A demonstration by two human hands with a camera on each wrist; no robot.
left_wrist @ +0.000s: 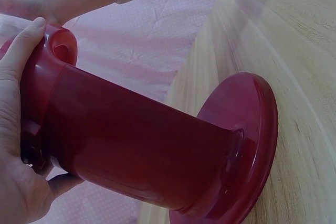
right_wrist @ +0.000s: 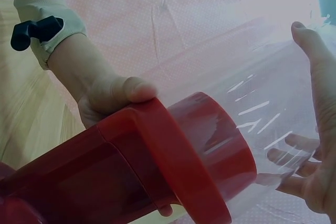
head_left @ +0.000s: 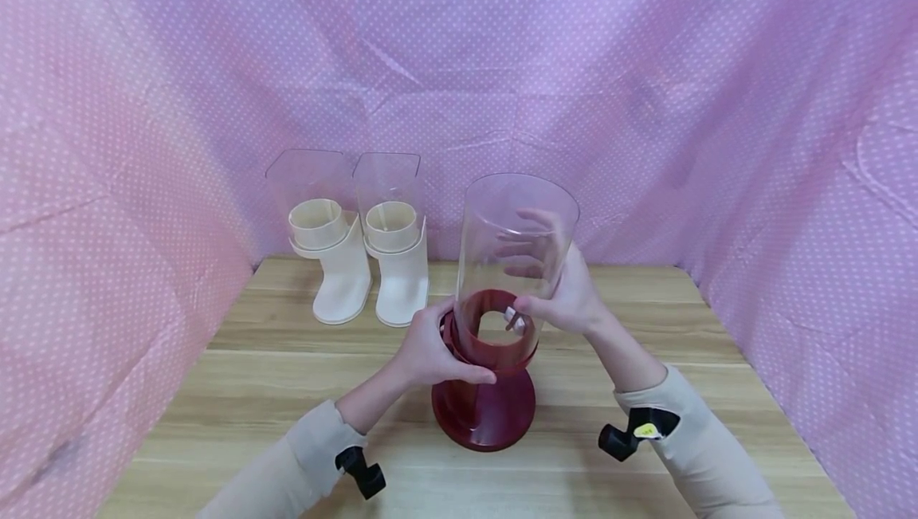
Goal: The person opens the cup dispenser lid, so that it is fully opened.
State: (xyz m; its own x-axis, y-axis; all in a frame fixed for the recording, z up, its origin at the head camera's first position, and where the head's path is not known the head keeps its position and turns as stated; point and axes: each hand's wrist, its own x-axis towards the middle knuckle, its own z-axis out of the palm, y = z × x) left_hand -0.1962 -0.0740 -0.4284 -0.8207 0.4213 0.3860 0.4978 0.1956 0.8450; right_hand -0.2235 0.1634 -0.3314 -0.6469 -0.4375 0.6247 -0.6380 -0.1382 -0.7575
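A dark red stand (head_left: 488, 415) with a round foot is on the table, its foot tilted against the tabletop in the left wrist view. My left hand (head_left: 430, 347) grips its collar, thumb on the near side. Above the collar is a clear plastic cylinder (head_left: 488, 232), whose lower end surrounds a red inner ring (right_wrist: 220, 140). My right hand (head_left: 570, 296) holds this cylinder from the right, thumb in front and fingers spread round the far side. Through the clear wall a small white piece (head_left: 512, 318) shows near the ring; its kind is unclear.
Two cream boot-shaped stands, a left one (head_left: 343, 288) and a right one (head_left: 402, 288), stand at the back left with round cups and clear panels. A wooden table (head_left: 287, 391) lies under everything. Pink dotted cloth (head_left: 445, 41) hangs behind and at both sides.
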